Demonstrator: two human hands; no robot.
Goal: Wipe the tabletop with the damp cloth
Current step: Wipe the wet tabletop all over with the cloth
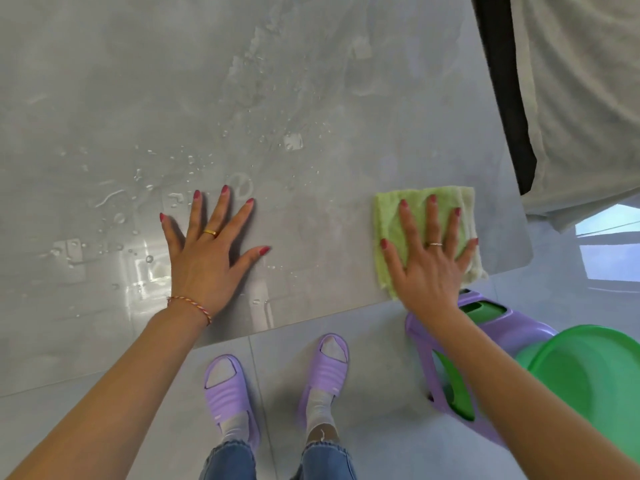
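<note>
The grey glossy tabletop (311,81) fills the upper view, with water drops and wet streaks across its middle and left. A folded light-green cloth (389,216) lies near the table's front right corner. My right hand (427,258) presses flat on the cloth with fingers spread. My left hand (207,247) rests flat on the bare wet surface to the left, fingers apart, holding nothing.
A purple stool (498,327) stands on the floor just below the table's right corner, with a green basin (588,368) beside it. My feet in purple slippers (228,389) stand at the table's front edge. A pale fabric with a black edge (571,98) hangs at the right.
</note>
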